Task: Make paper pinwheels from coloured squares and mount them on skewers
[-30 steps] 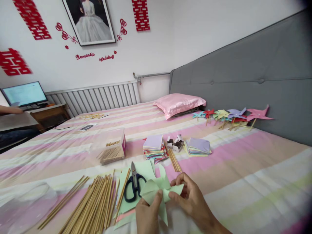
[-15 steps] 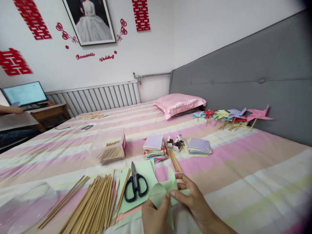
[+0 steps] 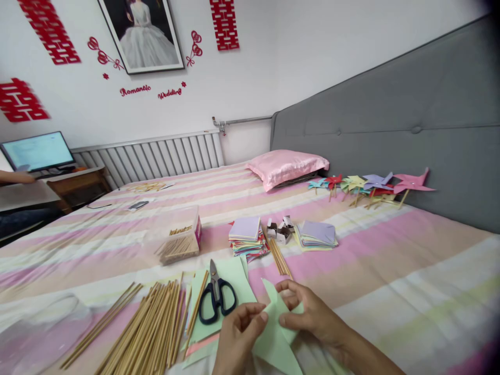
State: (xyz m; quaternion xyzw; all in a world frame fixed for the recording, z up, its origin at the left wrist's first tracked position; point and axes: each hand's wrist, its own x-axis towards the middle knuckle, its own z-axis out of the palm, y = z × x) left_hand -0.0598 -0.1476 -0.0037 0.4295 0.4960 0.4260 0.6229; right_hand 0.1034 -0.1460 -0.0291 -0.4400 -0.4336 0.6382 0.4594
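Note:
A pale green paper pinwheel (image 3: 275,333), its blades partly folded, is held between my two hands near the bottom of the view. My left hand (image 3: 240,333) pinches its left edge between thumb and fingers. On the other side, my right hand (image 3: 307,315) grips the paper with thumb and fingertips. Just left of my hands, dark-handled scissors (image 3: 216,297) lie on green paper sheets (image 3: 238,273). Many thin wooden sticks (image 3: 144,333) are spread further left. What sits at the pinwheel's centre is hidden by my fingers.
Beyond my hands are two stacks of coloured paper squares (image 3: 245,237) (image 3: 317,234), small open boxes (image 3: 280,229) and a clear box of short sticks (image 3: 182,242). Finished pinwheels (image 3: 377,182) lie by the headboard (image 3: 383,99), near a pink pillow (image 3: 287,165). A person's arm (image 3: 15,177) shows at far left.
The green paper has turned in my hands, and a long flap now points down toward me. My left hand has shifted slightly left, its fingers now showing above the paper's edge.

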